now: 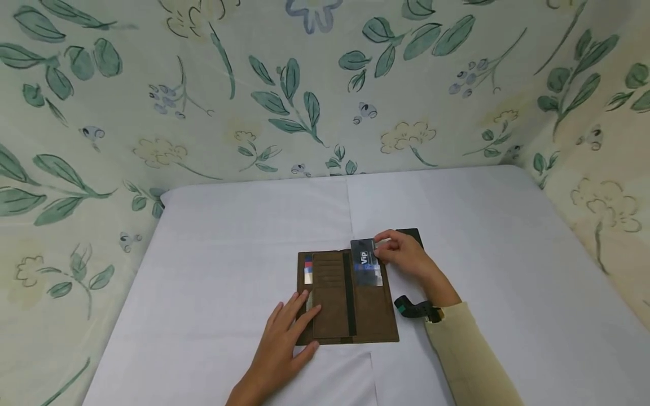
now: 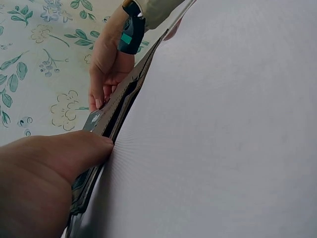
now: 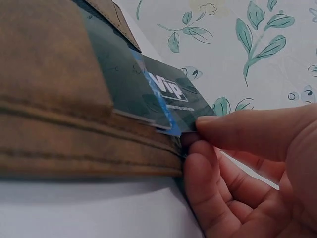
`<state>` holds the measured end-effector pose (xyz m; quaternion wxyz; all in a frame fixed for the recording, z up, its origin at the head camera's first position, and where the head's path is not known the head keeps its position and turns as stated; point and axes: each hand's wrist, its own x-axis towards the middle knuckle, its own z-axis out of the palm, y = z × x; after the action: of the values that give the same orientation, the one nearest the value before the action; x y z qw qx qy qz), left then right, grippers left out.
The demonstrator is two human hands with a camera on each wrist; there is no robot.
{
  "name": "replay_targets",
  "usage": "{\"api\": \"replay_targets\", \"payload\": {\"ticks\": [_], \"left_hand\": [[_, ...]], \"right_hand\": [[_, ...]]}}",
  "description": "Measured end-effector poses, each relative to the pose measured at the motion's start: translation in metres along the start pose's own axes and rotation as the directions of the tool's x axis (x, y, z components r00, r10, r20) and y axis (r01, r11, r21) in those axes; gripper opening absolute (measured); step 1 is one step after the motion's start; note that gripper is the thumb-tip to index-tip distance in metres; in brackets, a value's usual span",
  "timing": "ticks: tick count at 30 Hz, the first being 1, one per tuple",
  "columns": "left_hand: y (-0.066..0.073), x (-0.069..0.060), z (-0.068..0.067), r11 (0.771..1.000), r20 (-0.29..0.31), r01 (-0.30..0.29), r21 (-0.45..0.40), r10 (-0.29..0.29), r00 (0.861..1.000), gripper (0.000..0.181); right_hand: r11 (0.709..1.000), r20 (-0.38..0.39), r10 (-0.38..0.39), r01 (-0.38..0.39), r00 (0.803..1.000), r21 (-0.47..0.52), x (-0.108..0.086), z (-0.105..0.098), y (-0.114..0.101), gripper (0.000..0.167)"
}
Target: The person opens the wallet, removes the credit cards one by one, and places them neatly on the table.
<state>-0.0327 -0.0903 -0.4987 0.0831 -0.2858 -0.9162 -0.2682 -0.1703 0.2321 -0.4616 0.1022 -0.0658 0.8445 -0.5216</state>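
A brown wallet [image 1: 332, 313] lies spread open on the white table, with card slots on its left half and a black band down the middle. My right hand [image 1: 406, 256] pinches the edge of a dark card marked "Vip" [image 3: 171, 91] between thumb and fingers. The card lies over the wallet's right half, partly past its top edge. On the wallet's lower left corner rests my left hand [image 1: 284, 341], fingers spread. In the left wrist view its thumb [image 2: 94, 151] touches the wallet's near edge.
A flat black item [image 1: 413, 235] lies partly hidden behind my right hand. A colourful strip [image 1: 308, 269] shows at the wallet's left side. The white-covered table [image 1: 213, 242] stands against floral fabric [image 1: 284, 129]. A dark wrist camera [image 1: 413, 308] is strapped to my right wrist.
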Motion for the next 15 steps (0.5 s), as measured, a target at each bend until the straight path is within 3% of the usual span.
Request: {"api": "replay_targets", "payload": {"ticks": [8,15], "left_hand": [[-0.0011,0.0040,-0.0005,1.000,-0.012,-0.022,0.007,0.022,1.000,0.063],[0.0002,-0.0005,0.0021,1.000,-0.002,0.000,0.002,0.000,1.000,0.065]], "right_hand": [[1.000,-0.037,-0.015,0.016,0.999,0.017,-0.0020,-0.0026,-0.0035,0.033],[1.000,-0.053,-0.012,0.013,0.999,0.019,-0.0054,-0.0001,-0.0002,0.032]]}}
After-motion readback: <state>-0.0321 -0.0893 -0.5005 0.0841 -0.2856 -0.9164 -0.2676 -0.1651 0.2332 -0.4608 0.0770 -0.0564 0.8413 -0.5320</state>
